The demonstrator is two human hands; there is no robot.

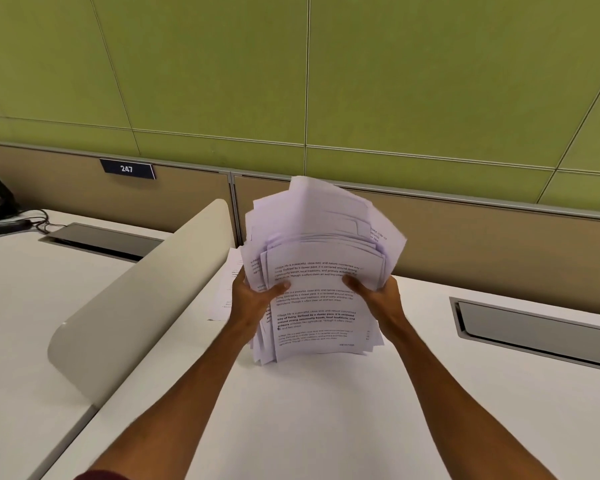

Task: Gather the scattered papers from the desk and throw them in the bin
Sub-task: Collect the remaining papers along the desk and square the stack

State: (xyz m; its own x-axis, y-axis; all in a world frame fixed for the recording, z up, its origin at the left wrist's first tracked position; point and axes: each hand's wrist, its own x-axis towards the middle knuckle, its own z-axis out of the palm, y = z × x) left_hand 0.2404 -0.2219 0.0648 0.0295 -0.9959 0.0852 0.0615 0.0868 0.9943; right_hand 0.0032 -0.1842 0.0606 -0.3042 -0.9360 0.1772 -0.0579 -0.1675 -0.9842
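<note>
A thick, uneven stack of printed papers point(321, 258) stands upright near the middle of the white table point(326, 427), held between both hands. The left hand point(257, 301) grips the stack's left edge and the right hand point(381, 299) grips its right edge. Each thumb is curled over the front sheet, and the other fingers are hidden behind the paper. The sheets fan out at the top and their edges are not lined up. The front page carries several short blocks of black text, one of them in bold. The stack's lower edge is at the tabletop, though the blur does not show whether it touches. Behind the left hand a loose sheet point(227, 289) lies flat on the table, beside a curved beige divider panel point(136, 292). A grey cable-tray lid point(534, 327) is set into the table to the right and another point(101, 237) to the left. A number plate reading 247 point(127, 169) hangs on the brown partition below the green wall panels point(395, 81). A black device with cables point(0, 213) sits at the far left.
</note>
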